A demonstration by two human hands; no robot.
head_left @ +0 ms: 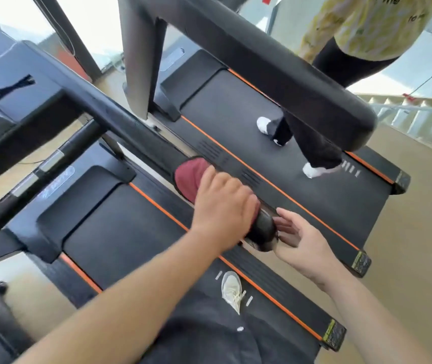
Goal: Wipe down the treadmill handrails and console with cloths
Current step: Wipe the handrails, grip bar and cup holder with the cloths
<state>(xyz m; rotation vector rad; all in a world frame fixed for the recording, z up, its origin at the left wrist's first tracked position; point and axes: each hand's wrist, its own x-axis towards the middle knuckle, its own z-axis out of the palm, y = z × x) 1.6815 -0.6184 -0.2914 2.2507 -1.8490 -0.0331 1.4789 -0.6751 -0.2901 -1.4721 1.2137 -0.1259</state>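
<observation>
Two hands meet at the near end of the handrail (136, 131). Below the rail, a pale shoe (232, 291) stands on the treadmill belt (120, 232). Right hand (299, 240): fingers loosely spread beside the rail's end cap, gripping nothing. Left hand (222, 203): curled over the rail, pressing a dark red cloth (188, 177) wrapped onto it. Beyond the rail, another person (313, 143) is on the neighbouring treadmill.

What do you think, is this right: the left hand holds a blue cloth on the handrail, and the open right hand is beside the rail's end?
Only the colour is wrong: the head view shows the cloth is dark red. The left hand holds it on the handrail, and the open right hand is beside the rail's end.
</observation>
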